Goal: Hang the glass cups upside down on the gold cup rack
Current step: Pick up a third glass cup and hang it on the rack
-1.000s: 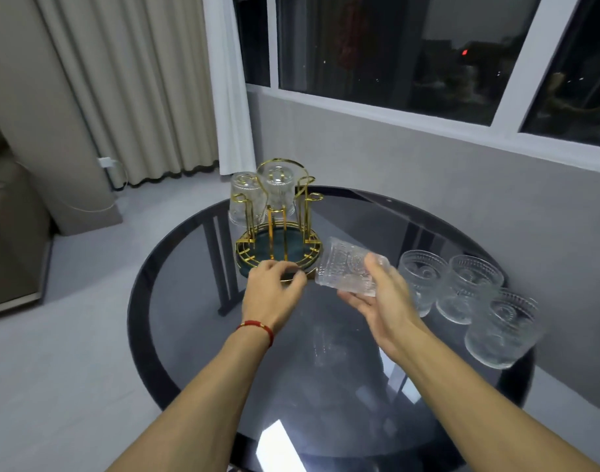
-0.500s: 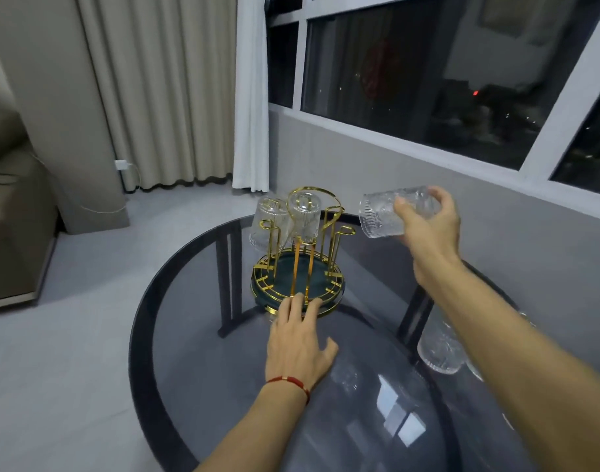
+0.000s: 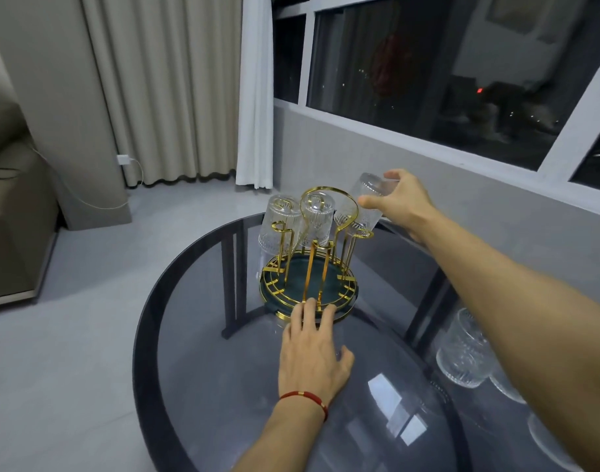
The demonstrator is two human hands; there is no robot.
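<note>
Round dark glass desk. Gold cup rack with round green base stands toward the far edge of the desk, gold pegs upright, gold loop handle on top. Two glass cups already hang upside down on it: one on the far-left peg, one on the far-middle peg, behind the loop handle.

Right hand holds a third glass cup at the rack's far-right side, cup tilted, base up and away, mouth down toward a gold peg. Fingers wrapped around the cup's upper part, thumb on the near side, other fingers behind. Cannot tell if the cup sits fully on the peg.

Left hand lies palm down on the desk just in front of the rack, fingers spread a little and extended, fingertips touching the near rim of the green base. Red string bracelet on the left wrist.

More glass cups stand upright near the right edge of the desk, partly hidden under the right forearm.
</note>
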